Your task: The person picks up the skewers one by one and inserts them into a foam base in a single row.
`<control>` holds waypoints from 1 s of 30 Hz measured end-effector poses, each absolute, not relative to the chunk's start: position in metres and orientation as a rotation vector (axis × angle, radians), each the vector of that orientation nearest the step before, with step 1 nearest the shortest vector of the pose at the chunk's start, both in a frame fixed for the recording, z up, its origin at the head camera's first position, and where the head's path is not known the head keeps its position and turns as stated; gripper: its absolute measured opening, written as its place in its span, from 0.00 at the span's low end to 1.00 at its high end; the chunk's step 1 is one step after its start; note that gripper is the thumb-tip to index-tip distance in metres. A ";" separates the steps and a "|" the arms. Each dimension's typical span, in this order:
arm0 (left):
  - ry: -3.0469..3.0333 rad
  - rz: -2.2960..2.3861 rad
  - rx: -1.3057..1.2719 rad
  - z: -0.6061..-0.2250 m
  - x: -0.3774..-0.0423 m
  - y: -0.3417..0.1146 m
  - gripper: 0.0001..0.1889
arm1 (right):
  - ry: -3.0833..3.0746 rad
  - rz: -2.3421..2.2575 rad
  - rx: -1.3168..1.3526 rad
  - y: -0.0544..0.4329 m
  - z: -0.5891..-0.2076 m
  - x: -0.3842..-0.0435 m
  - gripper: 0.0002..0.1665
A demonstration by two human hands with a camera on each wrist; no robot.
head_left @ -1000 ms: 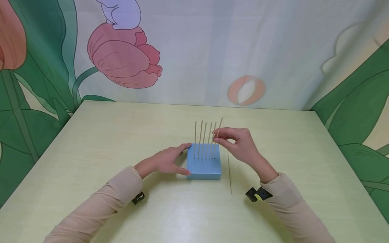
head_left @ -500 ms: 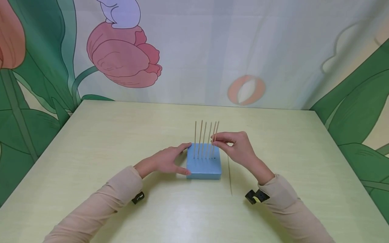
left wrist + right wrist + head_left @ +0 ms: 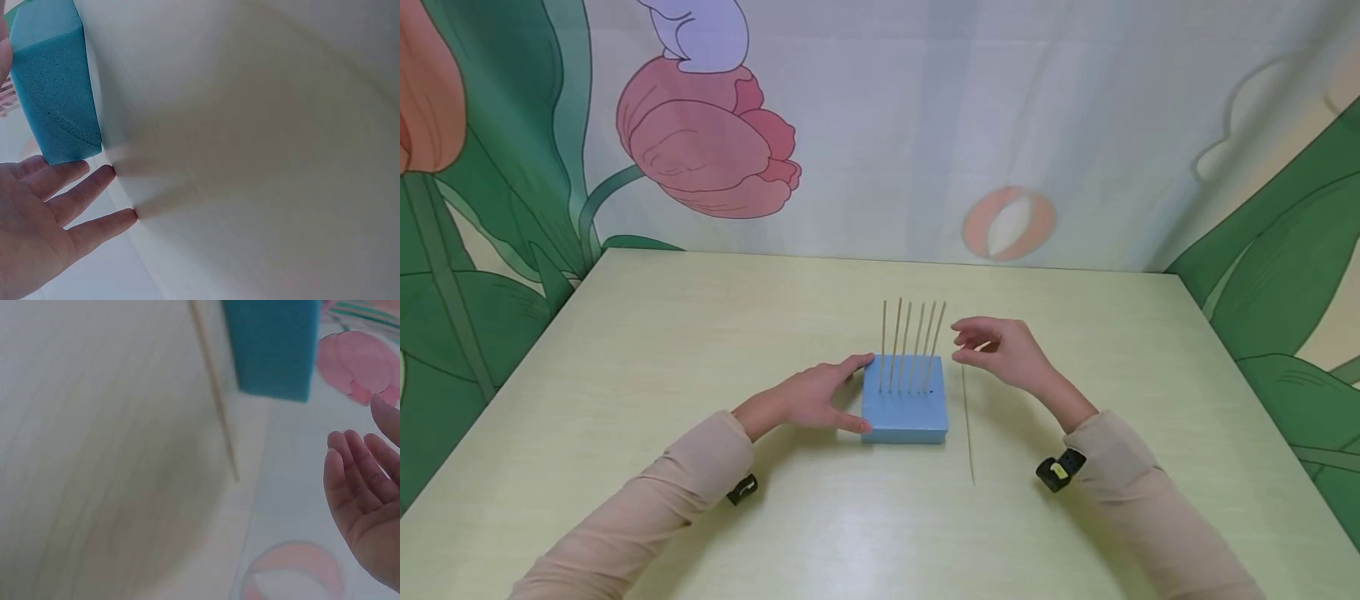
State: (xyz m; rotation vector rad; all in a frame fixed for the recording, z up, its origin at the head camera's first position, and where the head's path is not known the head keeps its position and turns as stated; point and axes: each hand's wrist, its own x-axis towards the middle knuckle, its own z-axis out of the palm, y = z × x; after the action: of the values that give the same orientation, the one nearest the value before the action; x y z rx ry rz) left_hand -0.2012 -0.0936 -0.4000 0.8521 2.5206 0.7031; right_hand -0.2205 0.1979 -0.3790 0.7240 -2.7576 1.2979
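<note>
A blue foam block [image 3: 904, 412] lies on the table, with a row of several thin wooden sticks [image 3: 893, 346] standing in its top. The rightmost stick leans a little to the right, and a small dark hole shows near its foot. My left hand [image 3: 805, 396] holds the block at its left side, thumb at the near corner and index finger at the far one; the other fingers spread in the left wrist view. Just right of the sticks, my right hand [image 3: 1003, 350] hovers with loosely bent fingers, holding nothing. The right wrist view shows its palm bare.
One more thin stick [image 3: 967, 429] lies flat on the pale table [image 3: 700, 317], right of the block and below the right hand. A curtain [image 3: 880, 125] printed with flowers and leaves hangs behind the table.
My right hand lowered the rightmost stick into the block, then let go and moved away to the right. The left hand stayed at the block.
</note>
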 end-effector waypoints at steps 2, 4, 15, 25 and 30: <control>2.518 0.703 0.849 -0.400 -0.201 -0.093 0.52 | -2.781 1.259 0.727 0.203 -0.385 -0.226 0.24; 2.514 0.699 0.845 -0.400 -0.200 -0.093 0.52 | -2.816 1.215 0.737 0.208 -0.391 -0.230 0.28; 2.511 0.688 0.854 -0.400 -0.200 -0.091 0.52 | -3.160 0.761 0.857 0.222 -0.414 -0.242 0.61; 2.519 0.679 0.853 -0.399 -0.200 -0.092 0.52 | -3.391 0.300 0.898 0.219 -0.419 -0.233 0.73; 2.524 0.682 0.850 -0.400 -0.200 -0.094 0.53 | -3.408 0.271 0.859 0.215 -0.421 -0.234 0.76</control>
State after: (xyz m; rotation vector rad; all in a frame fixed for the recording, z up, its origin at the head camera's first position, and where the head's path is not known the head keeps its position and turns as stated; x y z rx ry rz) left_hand -0.2004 -0.0937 -0.3995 0.8500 2.5236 0.6823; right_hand -0.2342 0.2146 -0.4215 0.8593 -3.4081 0.2708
